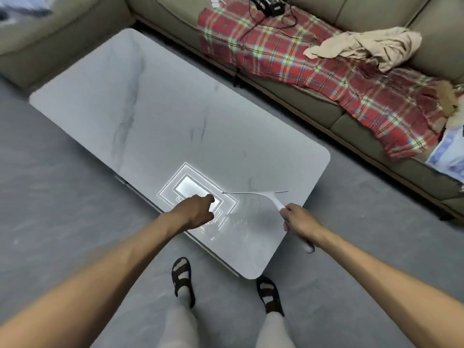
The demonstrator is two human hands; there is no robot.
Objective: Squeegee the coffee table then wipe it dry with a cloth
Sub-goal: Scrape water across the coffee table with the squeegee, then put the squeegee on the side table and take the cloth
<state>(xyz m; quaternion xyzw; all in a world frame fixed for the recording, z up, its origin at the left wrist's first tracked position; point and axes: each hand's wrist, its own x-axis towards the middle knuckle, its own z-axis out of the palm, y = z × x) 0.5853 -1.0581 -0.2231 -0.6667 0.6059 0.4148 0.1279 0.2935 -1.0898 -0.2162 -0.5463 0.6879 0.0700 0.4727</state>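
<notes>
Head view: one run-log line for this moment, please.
phase: squeegeeing | right hand: grips squeegee, blade on coffee table | left hand: near table edge, empty | cloth: on sofa

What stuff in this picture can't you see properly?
All in the head view:
- Left hand: the fingertips curl under, so whether they touch the coffee table is unclear.
- Squeegee: the right hand covers the middle of its handle.
- Black device on the sofa: cut off by the top edge.
- Blue-and-white item: cut off by the right edge.
- Top left corner: too blurred to identify.
</notes>
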